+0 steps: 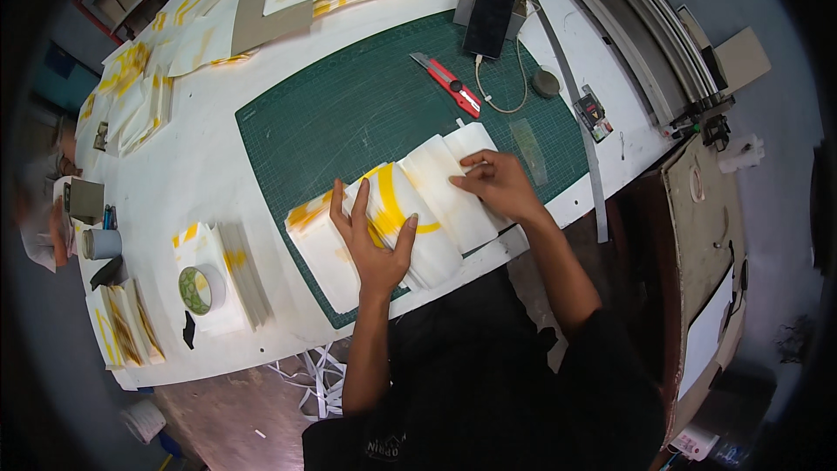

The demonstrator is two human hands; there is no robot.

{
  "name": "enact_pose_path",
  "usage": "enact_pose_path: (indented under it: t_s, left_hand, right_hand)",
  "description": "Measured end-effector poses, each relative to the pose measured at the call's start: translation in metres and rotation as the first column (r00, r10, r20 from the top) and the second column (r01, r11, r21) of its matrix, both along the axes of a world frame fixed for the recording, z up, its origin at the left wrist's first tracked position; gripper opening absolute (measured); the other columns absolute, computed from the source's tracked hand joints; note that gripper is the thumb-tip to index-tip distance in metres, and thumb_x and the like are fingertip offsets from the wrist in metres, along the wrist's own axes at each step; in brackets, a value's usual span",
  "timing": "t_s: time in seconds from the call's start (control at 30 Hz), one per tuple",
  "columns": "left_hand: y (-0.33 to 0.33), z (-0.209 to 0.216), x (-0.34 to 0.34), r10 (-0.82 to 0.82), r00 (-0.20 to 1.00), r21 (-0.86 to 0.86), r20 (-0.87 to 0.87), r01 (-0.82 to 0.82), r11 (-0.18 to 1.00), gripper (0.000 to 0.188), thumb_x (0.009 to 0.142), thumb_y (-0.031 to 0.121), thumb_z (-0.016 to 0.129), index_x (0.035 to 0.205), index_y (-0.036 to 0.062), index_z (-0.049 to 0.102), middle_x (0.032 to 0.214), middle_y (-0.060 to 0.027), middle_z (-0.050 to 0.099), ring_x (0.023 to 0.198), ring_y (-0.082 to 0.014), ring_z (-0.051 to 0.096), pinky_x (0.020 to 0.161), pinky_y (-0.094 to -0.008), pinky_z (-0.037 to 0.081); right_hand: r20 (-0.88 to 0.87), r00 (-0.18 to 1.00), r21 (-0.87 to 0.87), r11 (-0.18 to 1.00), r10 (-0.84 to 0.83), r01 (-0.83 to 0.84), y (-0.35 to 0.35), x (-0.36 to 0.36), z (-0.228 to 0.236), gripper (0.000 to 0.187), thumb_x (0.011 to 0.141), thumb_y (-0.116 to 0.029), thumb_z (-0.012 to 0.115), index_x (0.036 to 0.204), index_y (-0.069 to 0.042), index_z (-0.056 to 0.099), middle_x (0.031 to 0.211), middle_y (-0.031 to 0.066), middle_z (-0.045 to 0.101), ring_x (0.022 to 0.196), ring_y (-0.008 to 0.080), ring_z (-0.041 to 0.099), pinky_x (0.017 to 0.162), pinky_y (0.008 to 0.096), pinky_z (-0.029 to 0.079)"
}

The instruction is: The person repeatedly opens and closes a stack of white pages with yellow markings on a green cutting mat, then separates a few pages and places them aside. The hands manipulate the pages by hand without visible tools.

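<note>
A fanned row of white sheets with yellow patches (427, 241) lies across the near edge of the green cutting mat (349, 96). My left hand (373, 249) rests on it with fingers spread, pressing the sheets beside a curved yellow stripe. At the right end of the row, my right hand (501, 185) has thumb and fingers pinched at a plain white sheet (475, 141). Its fingertips partly cover the edge they hold. A red utility knife (452, 87) lies on the mat beyond my hands, its blade pointing away to the left.
A phone (490, 19) leans on a grey box, its cable trailing over the mat. A long metal ruler (575, 92) runs down the right side. Stacked sheets with a tape roll (200, 290) sit left. Another person (48, 209) is at the table's left edge.
</note>
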State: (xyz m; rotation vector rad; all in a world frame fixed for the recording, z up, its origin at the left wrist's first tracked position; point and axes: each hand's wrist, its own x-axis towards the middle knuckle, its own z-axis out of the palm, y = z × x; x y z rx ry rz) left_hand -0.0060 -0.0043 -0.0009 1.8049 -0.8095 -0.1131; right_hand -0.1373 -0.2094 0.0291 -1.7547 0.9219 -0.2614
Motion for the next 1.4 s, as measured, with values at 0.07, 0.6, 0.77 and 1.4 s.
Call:
enact_pose_path:
  t_s: [0.07, 0.6, 0.77, 1.4]
  left_hand:
    - [-0.001, 0.001, 0.0, -0.004, 1.0, 0.001, 0.01, 0.004, 1.0, 0.079, 0.078, 0.022, 0.085, 0.148, 0.0069, 0.053, 0.163, -0.0266, 0.024, 0.152, -0.0461, 0.025, 0.123, -0.0591, 0.025]
    - [-0.001, -0.007, -0.001, 0.036, 0.996, 0.104, 0.081, -0.044, 0.994, 0.079, 0.077, 0.019, 0.085, 0.148, 0.011, 0.053, 0.164, -0.0249, 0.026, 0.152, -0.0466, 0.025, 0.122, -0.0601, 0.026]
    - [-0.004, -0.002, -0.001, 0.012, 0.997, 0.105, 0.079, -0.021, 0.994, 0.079, 0.077, 0.02, 0.085, 0.149, 0.0113, 0.052, 0.164, -0.0254, 0.025, 0.152, -0.0468, 0.026, 0.122, -0.0599, 0.026]
    - [-0.003, -0.003, -0.002, 0.04, 0.996, 0.16, 0.077, -0.052, 0.986, 0.079, 0.075, 0.02, 0.086, 0.147, 0.0125, 0.054, 0.164, -0.0235, 0.026, 0.152, -0.0465, 0.026, 0.122, -0.0616, 0.028]
  right_hand:
    - [0.023, 1.0, 0.088, 0.996, 0.006, -0.008, -0.018, 0.015, -0.004, 0.041, 0.081, -0.016, 0.089, 0.109, 0.007, 0.07, 0.08, 0.0119, 0.074, 0.073, 0.0136, 0.071, 0.064, 0.0274, 0.054]
    - [-0.02, 0.981, 0.173, 0.967, 0.192, -0.186, -0.001, -0.058, -0.001, 0.044, 0.081, -0.011, 0.087, 0.114, 0.008, 0.065, 0.079, 0.0155, 0.075, 0.067, 0.0171, 0.073, 0.066, 0.029, 0.055]
    - [0.025, 0.971, 0.179, 0.955, 0.236, -0.237, -0.03, -0.019, 0.003, 0.043, 0.081, -0.008, 0.087, 0.113, 0.007, 0.061, 0.074, 0.0103, 0.072, 0.063, 0.0121, 0.068, 0.057, 0.0258, 0.053]
    - [0.002, 0.979, 0.241, 0.949, 0.206, -0.201, -0.002, -0.067, 0.007, 0.037, 0.081, -0.003, 0.083, 0.109, 0.007, 0.061, 0.076, 0.016, 0.074, 0.067, 0.0169, 0.072, 0.063, 0.0297, 0.055]
